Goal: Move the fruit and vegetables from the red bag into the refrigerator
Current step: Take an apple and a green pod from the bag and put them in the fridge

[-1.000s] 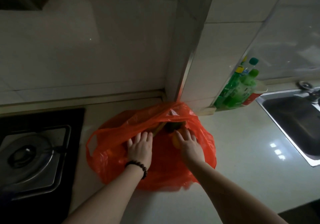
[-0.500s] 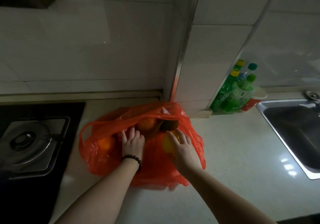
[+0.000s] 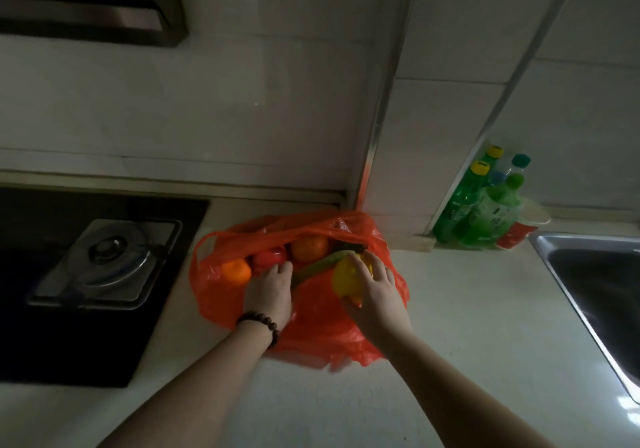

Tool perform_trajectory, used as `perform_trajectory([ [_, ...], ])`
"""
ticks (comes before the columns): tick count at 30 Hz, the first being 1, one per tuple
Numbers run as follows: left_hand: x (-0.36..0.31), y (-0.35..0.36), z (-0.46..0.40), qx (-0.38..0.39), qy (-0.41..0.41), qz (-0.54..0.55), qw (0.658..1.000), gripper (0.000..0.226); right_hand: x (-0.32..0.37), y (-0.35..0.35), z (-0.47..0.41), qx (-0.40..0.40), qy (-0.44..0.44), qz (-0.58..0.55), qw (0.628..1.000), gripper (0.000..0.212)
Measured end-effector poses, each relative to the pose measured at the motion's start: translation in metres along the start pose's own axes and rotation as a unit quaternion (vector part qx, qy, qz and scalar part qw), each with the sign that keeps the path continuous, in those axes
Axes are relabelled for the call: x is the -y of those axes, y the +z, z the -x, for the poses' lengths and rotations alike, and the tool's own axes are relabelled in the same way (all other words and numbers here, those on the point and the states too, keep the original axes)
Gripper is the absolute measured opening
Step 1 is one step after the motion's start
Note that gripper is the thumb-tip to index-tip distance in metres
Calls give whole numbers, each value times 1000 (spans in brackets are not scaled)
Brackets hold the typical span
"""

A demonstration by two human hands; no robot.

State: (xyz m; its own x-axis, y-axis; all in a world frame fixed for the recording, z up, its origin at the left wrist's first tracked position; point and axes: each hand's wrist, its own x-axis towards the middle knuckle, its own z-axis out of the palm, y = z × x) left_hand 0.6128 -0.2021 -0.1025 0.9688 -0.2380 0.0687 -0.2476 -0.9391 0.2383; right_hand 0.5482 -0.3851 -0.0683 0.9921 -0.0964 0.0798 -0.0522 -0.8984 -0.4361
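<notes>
Table: pale and glossy, running from the stove on the left to the sink on the right, with the tiled wall behind it.
Stove: black glass top set into the table at left, one burner with a metal surround showing.
Sink: steel basin at the right edge, only part of it in view.
Red bag: thin plastic, lying on the table against the wall corner, its mouth pulled wide toward the wall so the produce inside shows.
Bottles: a cluster of green bottles with yellow, teal and green caps, standing in the wall corner to the right of the bag, just beside a red and white cup.
Left hand: palm down on the bag, fingers bent at the mouth and touching the red fruit; whether it grips the fruit or the plastic I cannot tell (a dark bead bracelet sits on the wrist).
Right hand: curled over the yellow fruit, holding it at the right side of the bag's mouth.
Yellow fruit: under the right hand's fingers, half out of the bag.
Oranges: one deep in the opening, another at the left behind the plastic.
Red fruit: between the two oranges.
Green vegetable: long, lying slantwise between the hands.
</notes>
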Motion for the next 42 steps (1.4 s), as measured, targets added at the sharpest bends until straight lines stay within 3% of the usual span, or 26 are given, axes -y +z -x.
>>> perform_trajectory([
  [10, 24, -84, 61, -203, -88, 58, 973, 22, 62, -14, -2, -4, -113, -89, 990, 76],
  [19, 116, -177, 153, -290, -241, 14, 926, 27, 215, 14, 7, 48, -272, -139, 951, 77],
  [28, 241, -235, 315, -352, -435, -5, 829, 25, 402, 85, 77, 154, -434, -199, 865, 78],
  [35, 342, -276, 448, -376, -542, -54, 750, 23, 569, 144, 170, 168, -523, -230, 804, 77],
  [42, 442, -330, 557, -393, -593, -85, 698, 23, 720, 188, 242, 173, -567, -255, 764, 77],
])
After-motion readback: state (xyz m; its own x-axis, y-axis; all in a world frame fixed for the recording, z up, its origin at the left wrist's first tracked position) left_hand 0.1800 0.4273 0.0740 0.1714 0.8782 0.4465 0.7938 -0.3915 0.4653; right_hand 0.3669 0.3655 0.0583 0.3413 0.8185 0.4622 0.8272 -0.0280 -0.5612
